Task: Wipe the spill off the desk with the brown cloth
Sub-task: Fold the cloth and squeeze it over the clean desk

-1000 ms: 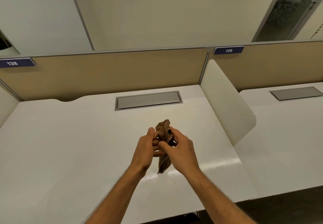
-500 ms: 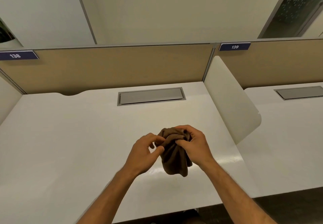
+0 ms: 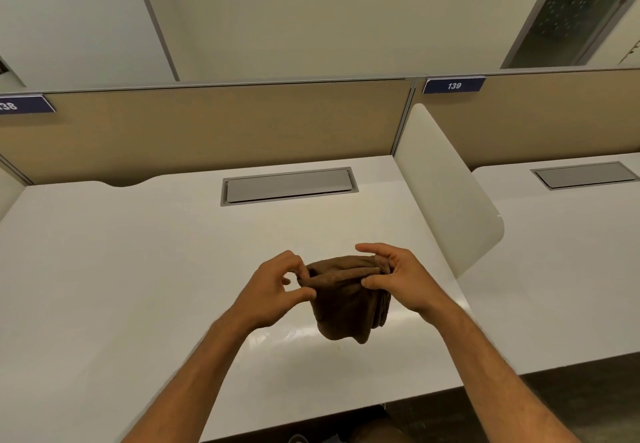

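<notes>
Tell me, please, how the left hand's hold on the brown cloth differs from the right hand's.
The left hand pinches one end of the brown cloth with its fingertips; the right hand grips the other end, thumb below, index finger raised. The left hand sits lower than the right hand. Both hold it above the desk.

**Bare arms, nothing worn**

Two forearms enter from the bottom edge, both bare from the frame's edge to the wrist, with no sleeve covering them. Fine hair shows along the forearms, clearest on the right one. The left hand [image 3: 273, 287] and right hand [image 3: 398, 278] are bare too, without gloves. The fingers are slim, the knuckles plain, the nails short. Whether a ring sits on any finger cannot be told. At the bottom edge, clothing is too dark to make out.
</notes>
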{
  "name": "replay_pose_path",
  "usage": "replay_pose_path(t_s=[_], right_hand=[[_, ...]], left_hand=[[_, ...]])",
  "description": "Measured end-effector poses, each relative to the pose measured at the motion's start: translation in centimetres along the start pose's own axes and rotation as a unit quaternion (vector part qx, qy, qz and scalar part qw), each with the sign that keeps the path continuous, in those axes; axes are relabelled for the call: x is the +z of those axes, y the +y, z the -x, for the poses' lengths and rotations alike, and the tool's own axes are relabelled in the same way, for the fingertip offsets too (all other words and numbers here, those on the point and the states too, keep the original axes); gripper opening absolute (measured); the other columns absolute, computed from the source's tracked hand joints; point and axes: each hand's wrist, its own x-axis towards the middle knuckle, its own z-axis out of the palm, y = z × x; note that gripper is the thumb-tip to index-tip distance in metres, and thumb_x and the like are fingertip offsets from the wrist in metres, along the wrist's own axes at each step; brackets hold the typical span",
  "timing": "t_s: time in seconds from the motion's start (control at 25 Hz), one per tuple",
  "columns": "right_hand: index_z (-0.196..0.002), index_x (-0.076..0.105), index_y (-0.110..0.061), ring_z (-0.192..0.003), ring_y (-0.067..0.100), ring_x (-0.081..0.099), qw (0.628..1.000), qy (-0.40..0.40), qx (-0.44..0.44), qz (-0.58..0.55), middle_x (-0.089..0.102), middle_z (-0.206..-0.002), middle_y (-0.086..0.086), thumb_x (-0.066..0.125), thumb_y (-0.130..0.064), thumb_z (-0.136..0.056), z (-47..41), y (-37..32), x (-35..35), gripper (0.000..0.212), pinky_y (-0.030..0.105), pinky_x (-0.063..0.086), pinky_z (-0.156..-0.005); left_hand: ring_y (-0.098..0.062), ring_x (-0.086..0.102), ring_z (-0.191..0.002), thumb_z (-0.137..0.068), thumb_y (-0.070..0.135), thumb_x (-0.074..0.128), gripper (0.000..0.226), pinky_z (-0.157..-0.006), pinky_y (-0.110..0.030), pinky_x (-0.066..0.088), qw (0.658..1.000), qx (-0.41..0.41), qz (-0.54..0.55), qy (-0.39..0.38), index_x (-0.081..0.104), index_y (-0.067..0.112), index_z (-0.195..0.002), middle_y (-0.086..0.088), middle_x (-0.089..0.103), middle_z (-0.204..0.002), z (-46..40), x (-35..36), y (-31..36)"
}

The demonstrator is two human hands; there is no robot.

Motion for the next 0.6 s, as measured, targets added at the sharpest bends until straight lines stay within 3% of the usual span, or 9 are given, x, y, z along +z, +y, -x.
replay_pose_path(t_s=[0.12, 0.24, 0.36, 0.48, 0.6], right_hand=[[-0.107, 0.077, -0.037, -0.096, 0.002, 0.070, 0.996, -0.029, 0.017, 0.086, 0.077, -0.098, -0.015, 0.076, -0.013, -0.085, -1.2, 1.5, -1.7, 0.032, 0.014, 0.052, -0.078], [-0.088, 0.076, -0.029, -0.085, 0.010, 0.070, 0.989, -0.011, 0.053, 0.135, 0.075, -0.085, -0.008, 0.074, -0.007, -0.082, -3.2, 3.3, -2.2, 0.023, 0.023, 0.052, -0.074], [-0.084, 0.073, -0.024, -0.084, 0.017, 0.067, 0.984, 0.048, 0.047, 0.167, 0.072, -0.085, -0.006, 0.071, 0.000, -0.082, -6.0, 4.7, -2.4, 0.025, 0.024, 0.051, -0.072], [-0.086, 0.071, -0.032, -0.084, 0.009, 0.062, 0.978, 0.137, 0.006, 0.157, 0.065, -0.091, -0.004, 0.067, 0.000, -0.083, -8.0, 5.6, -2.9, 0.032, 0.013, 0.049, -0.067], [-0.094, 0.070, -0.037, -0.095, 0.000, 0.055, 0.972, 0.155, -0.037, 0.171, 0.055, -0.099, -0.007, 0.071, -0.005, -0.083, -8.5, 8.5, -3.2, 0.034, 0.009, 0.046, -0.077]], left_hand=[[-0.005, 0.068, -0.104, -0.079, 0.020, 0.083, 0.026, -0.095, -0.027, 0.052, 0.996, -0.042, 0.084, -0.014, 0.063, 0.033, -0.069, 0.017, 0.072, -0.103, -1.0, 1.3, -0.2], [-0.014, 0.072, -0.095, -0.079, 0.016, 0.082, 0.028, -0.084, -0.032, 0.057, 0.993, -0.098, 0.058, -0.015, 0.061, 0.032, -0.070, 0.009, 0.075, -0.092, -3.0, 3.7, -0.5], [-0.017, 0.069, -0.091, -0.085, 0.012, 0.078, 0.036, -0.072, -0.020, 0.052, 0.993, -0.109, 0.052, 0.012, 0.052, 0.037, -0.089, 0.009, 0.070, -0.097, -5.7, 5.8, -0.1], [-0.009, 0.068, -0.093, -0.089, 0.014, 0.076, 0.046, -0.078, -0.011, 0.049, 0.992, -0.095, 0.039, 0.070, 0.047, 0.043, -0.110, 0.014, 0.071, -0.103, -8.0, 6.7, -0.2], [-0.004, 0.067, -0.098, -0.087, 0.014, 0.076, 0.044, -0.084, -0.010, 0.050, 0.994, -0.063, 0.018, 0.091, 0.057, 0.041, -0.115, 0.020, 0.072, -0.103, -9.1, 8.1, -1.5]])
